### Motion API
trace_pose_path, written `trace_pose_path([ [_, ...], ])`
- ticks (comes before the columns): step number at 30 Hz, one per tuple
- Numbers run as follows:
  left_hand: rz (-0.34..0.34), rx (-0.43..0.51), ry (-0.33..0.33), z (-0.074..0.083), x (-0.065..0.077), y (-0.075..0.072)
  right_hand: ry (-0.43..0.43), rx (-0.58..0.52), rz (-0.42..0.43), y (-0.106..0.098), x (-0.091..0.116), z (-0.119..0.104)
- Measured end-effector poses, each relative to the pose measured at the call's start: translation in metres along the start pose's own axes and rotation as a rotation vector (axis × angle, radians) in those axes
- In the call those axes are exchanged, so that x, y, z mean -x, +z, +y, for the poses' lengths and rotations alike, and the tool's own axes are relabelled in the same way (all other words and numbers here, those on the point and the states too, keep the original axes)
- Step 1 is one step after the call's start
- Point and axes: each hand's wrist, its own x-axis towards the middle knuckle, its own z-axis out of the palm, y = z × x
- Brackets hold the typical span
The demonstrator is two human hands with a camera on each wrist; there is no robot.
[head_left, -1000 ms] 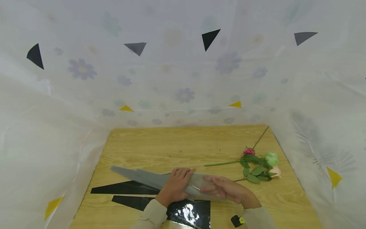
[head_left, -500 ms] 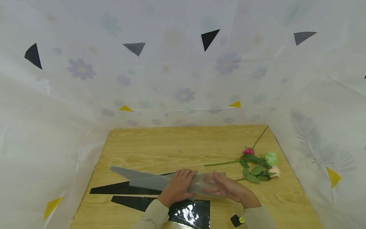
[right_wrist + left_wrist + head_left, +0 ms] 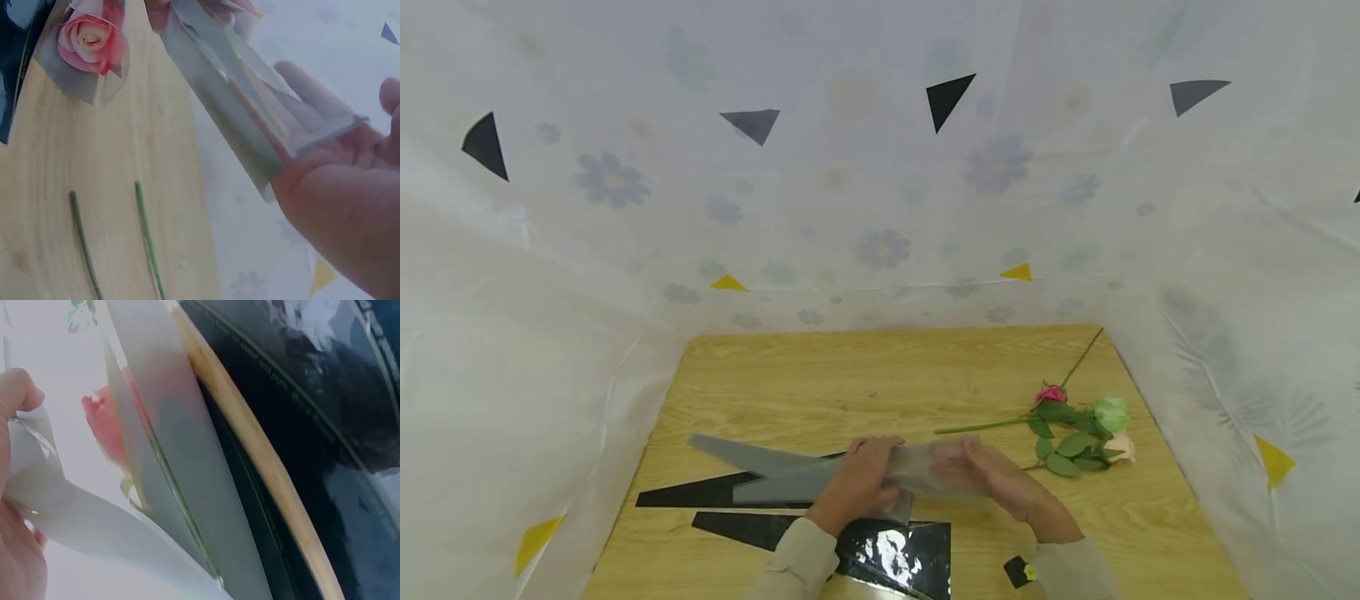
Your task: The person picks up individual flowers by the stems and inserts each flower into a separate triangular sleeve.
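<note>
**Two hands, one translucent sleeve, a rose tucked inside**

Two hands meet at the near middle of the wooden table point(image 3: 887, 375), both working the same translucent grey wrapping sheet point(image 3: 790, 475). The left hand point(image 3: 857, 483) comes over the top of it with fingers curled round the rolled part, so that side is clamped and the roll cannot spring open. The right hand point(image 3: 992, 479) sits at the other end with fingers straight and relaxed, palm up beneath the film; the right wrist view shows the open mouth of the sheet resting across that flat palm point(image 3: 337, 181), a support rather than a grip. The hands are close together, only the sheet between them.

Look inside the wrap: the left wrist view catches a pink rose point(image 3: 103, 428) behind the film, with another pink bloom point(image 3: 90, 39) lying under wrapping near the table edge in the right wrist view. The long tail of the sheet trails off to the left, low over the tabletop, which I judge keeps the roll steady while it is lifted at the right.

Beneath the hands lie black sheets point(image 3: 730, 493), one glossy and mirror-like. Off to the right, well apart from the hands, a small bunch of loose roses point(image 3: 1090, 425) lies with its stems pointing left and back. A small black object point(image 3: 1018, 573) sits near the right sleeve; too small to tell what it is.
</note>
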Motion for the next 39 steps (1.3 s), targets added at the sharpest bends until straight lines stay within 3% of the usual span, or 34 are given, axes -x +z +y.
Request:
trace_pose_path([
  [3,0.004,-0.009,-0.027,-0.006,0.001,-0.001,-0.017,0.015,0.16,-0.004,0.002,-0.003],
  [9,0.05,-0.037,-0.012,-0.015,0.004,-0.004,-0.014,-0.006,0.578,-0.021,0.01,0.0],
  [14,0.055,-0.055,-0.009,-0.017,0.006,-0.004,0.051,0.148,0.802,-0.037,0.023,0.015],
  [18,0.057,-0.067,-0.006,-0.017,0.005,-0.006,0.102,0.224,0.915,-0.051,0.037,0.038],
  [22,0.06,-0.077,0.003,-0.017,0.004,-0.008,0.156,0.232,1.02,-0.06,0.048,0.063],
  [27,0.062,-0.092,0.02,-0.017,0.004,-0.008,0.164,0.196,1.122,-0.066,0.05,0.086],
  [39,0.065,-0.094,0.034,-0.015,0.005,-0.01,0.129,0.093,1.282,-0.084,0.049,0.106],
])
